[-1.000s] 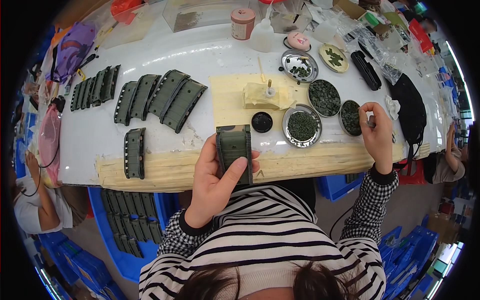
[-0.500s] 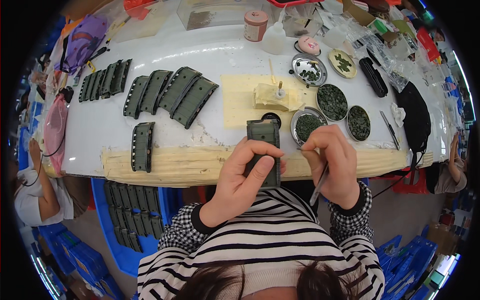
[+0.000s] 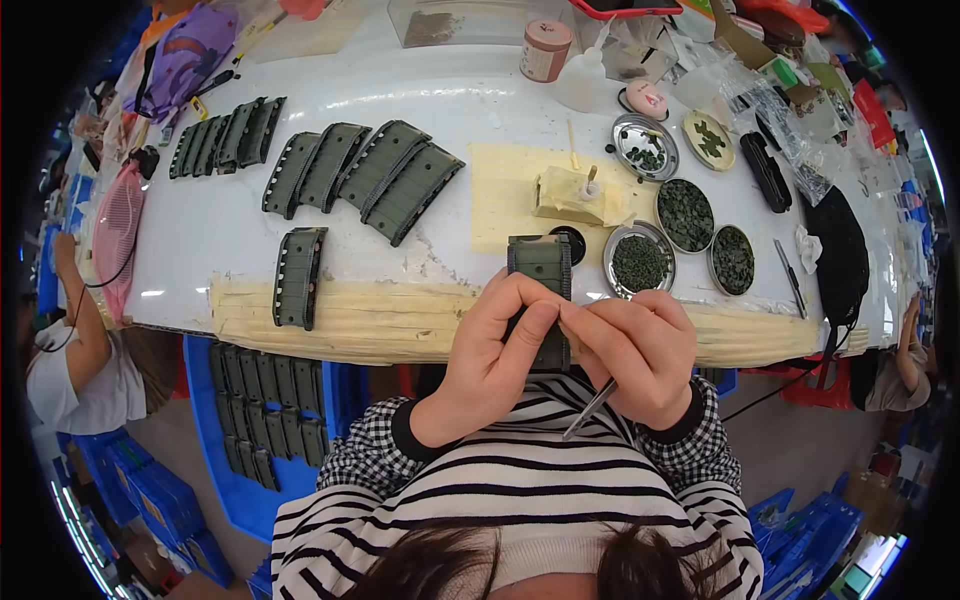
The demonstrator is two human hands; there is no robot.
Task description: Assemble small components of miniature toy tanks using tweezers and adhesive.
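Note:
A dark green, slightly curved rectangular panel point(image 3: 540, 262) with ridged sides stands upright in my left hand point(image 3: 492, 352), the fingers and thumb closed around its lower half. My right hand point(image 3: 642, 358) is closed too, with a slim grey metal tool point(image 3: 590, 408) held in it, its end slanting down toward my lap. Thumb and forefinger of that hand pinch at the panel's right edge, touching my left fingertips. Whether a small piece is between them is hidden. Just beyond the panel sits a small round black dish point(image 3: 570, 243).
Round tins of small dark green pieces point(image 3: 685, 215) stand right of a tape-covered block point(image 3: 578, 198). More green panels point(image 3: 398, 180) lie at left, one near the taped table edge point(image 3: 400, 322). A blue crate point(image 3: 207, 430) below holds several panels. A black pouch point(image 3: 838, 240) lies far right.
My right hand has moved left, from beside the panel to its edge, and now meets my left fingertips. The tool swung left with it. The whole view has shifted slightly.

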